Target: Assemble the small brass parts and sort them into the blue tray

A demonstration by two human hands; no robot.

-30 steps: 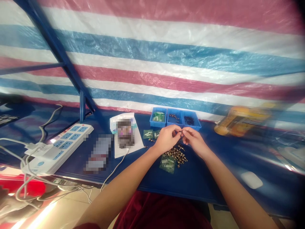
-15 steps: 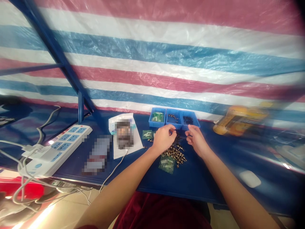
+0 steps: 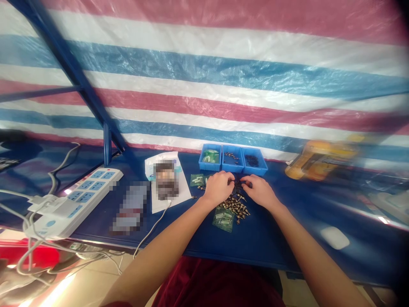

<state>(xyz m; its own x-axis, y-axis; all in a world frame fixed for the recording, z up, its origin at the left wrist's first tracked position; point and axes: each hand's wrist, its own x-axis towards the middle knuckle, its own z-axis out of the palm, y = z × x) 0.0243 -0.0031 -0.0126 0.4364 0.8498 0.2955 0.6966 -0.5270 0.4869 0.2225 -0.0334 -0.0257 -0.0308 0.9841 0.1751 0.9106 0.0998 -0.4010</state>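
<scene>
On the blue table lies a heap of small brass-coloured metal fittings (image 3: 238,207), pointed at one end. A few dark, thin pieces (image 3: 238,186) lie at its far side, between my hands. My left hand (image 3: 220,187) is over the heap's left edge, its fingers curled and pressed together; what they hold is too small to make out. From the right, my right hand (image 3: 260,192) reaches in with bent fingertips at the dark pieces, and anything in them is hidden. A small green-and-clear packet (image 3: 223,219) lies at the heap's near edge, another packet (image 3: 197,180) left of my left hand.
Behind my hands stand three blue bins: one with green packets (image 3: 211,156), one with brass fittings (image 3: 231,157), one with dark pieces (image 3: 252,160). Leftward are a white pouch (image 3: 185,187), a blurred-out flat object (image 3: 131,209) and a power strip (image 3: 96,187). A yellow package (image 3: 313,160) and white case (image 3: 335,237) lie right.
My right hand has moved left and down to the dark pieces, close to my left hand, and its fingers have drawn together. My left hand has barely shifted.
</scene>
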